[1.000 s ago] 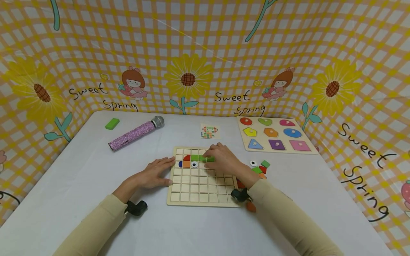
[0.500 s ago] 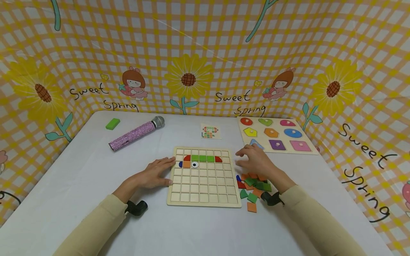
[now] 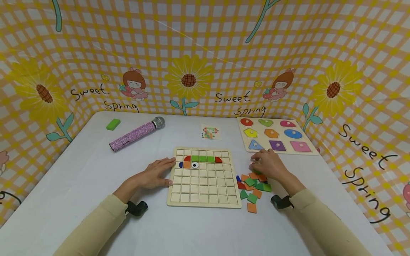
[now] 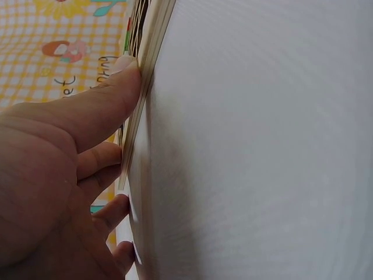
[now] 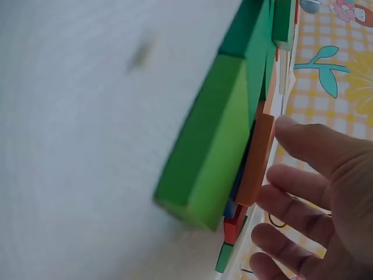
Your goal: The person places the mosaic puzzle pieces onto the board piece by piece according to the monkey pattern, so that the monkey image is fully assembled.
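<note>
A square wooden grid board lies at the middle of the table. In its upper rows sit three green squares between two red rounded tiles, with a blue tile, an orange square and an eye tile below. My left hand rests against the board's left edge, its thumb touching the side in the left wrist view. My right hand is low over the back of a loose tile pile; its fingers are slightly bent, and a dark spot shows at the fingertips, mostly hidden.
A pattern card lies behind the board. At the back right is a shape puzzle with knobbed pieces. A glittery pink microphone and a green block lie at the back left. Patterned cloth rises behind the table.
My right hand has left the board and moved right, then down to the pile's back. A red rounded tile now shows at the right end of the green row. My left hand stays put.
</note>
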`<action>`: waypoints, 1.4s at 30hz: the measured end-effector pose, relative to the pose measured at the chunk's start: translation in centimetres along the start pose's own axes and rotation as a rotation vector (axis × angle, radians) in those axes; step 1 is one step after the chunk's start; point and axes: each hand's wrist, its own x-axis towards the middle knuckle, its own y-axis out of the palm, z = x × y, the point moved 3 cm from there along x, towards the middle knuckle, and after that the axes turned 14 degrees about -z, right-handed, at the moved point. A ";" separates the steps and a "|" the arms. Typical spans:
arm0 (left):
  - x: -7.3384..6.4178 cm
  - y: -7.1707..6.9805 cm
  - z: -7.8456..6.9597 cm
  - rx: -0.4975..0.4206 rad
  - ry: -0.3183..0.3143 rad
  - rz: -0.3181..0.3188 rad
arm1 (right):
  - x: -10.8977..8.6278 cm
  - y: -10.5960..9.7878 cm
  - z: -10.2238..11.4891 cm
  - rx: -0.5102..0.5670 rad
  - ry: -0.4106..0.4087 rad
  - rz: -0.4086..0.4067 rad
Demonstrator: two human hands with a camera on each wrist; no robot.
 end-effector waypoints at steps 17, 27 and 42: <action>0.0 0.0 0.0 -0.006 0.005 -0.004 | -0.3 0.0 -1.0 -0.001 0.031 0.040; 0.1 0.1 0.1 0.003 0.005 -0.010 | -0.2 0.0 -0.8 0.002 0.038 0.034; 0.0 0.0 0.0 -0.003 -0.007 0.002 | -0.2 -0.6 5.6 0.117 -0.134 0.008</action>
